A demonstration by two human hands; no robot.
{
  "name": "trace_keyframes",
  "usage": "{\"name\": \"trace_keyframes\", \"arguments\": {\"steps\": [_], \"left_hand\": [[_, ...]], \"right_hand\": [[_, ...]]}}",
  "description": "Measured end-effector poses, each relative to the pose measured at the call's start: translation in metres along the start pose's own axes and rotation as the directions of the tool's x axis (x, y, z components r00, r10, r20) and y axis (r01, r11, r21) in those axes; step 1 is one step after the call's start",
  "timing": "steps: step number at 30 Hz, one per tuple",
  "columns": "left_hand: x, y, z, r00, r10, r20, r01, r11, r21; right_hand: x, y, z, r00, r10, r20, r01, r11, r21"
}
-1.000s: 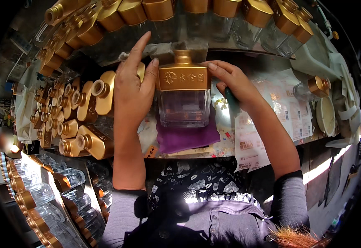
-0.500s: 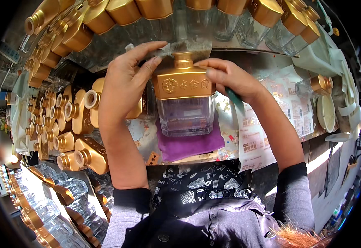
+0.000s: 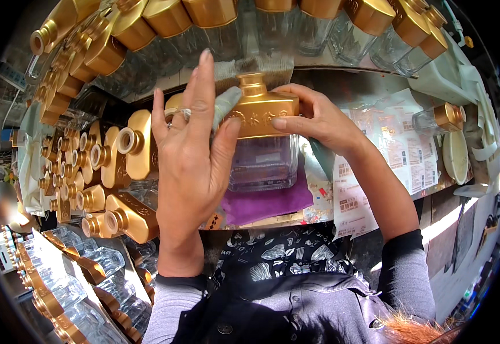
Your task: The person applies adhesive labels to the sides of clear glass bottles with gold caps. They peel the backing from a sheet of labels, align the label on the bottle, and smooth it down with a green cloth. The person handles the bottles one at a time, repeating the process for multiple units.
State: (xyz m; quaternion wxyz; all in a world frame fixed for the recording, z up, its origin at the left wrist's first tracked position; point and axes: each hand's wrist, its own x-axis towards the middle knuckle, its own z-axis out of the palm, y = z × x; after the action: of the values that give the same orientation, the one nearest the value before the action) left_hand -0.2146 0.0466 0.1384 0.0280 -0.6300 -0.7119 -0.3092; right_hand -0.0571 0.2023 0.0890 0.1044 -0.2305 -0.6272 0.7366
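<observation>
Left hand [image 3: 195, 155], head view: mine, raised with fingers spread and extended, palm side toward the square glass bottle [image 3: 263, 152], thumb tip touching the left end of its gold shoulder; not closed around anything. Bottle lies directly right of this hand, centre of the bench, standing upright on a purple cloth [image 3: 267, 202], long axis running near to far with the short gold neck at the far end. Right hand [image 3: 313, 117] is on it: fingers curled over the right end of the gold shoulder, thumb on the front face, a firm grip. Both hands are at the bottle, the right one actually clamped to it. Room: left side crowded, gold-capped bottles lying in rows [image 3: 118, 172] just beside my left wrist; far edge lined with a row of upright bottles [image 3: 295, 26]. Right of the cloth, paper label sheets [image 3: 399, 155] lie flat, so freer space sits to the right and near edge.
</observation>
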Motion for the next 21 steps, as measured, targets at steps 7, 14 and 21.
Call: {"name": "trace_keyframes", "arguments": {"steps": [7,14,21], "left_hand": [[0.002,0.003,0.008,1.000,0.008,-0.008,-0.008,0.999,0.044],[0.008,0.006,0.015,1.000,-0.003,-0.017,0.005,0.992,0.130],[0.018,0.000,0.008,0.996,0.026,-0.091,-0.022,0.999,0.037]], "right_hand": [[0.000,0.001,0.000,0.999,-0.030,-0.010,0.030,0.999,-0.019],[0.001,0.002,-0.001,0.999,-0.044,-0.014,0.043,0.998,-0.037],[-0.002,0.013,0.002,0.992,-0.128,-0.021,0.127,0.990,-0.057]]}}
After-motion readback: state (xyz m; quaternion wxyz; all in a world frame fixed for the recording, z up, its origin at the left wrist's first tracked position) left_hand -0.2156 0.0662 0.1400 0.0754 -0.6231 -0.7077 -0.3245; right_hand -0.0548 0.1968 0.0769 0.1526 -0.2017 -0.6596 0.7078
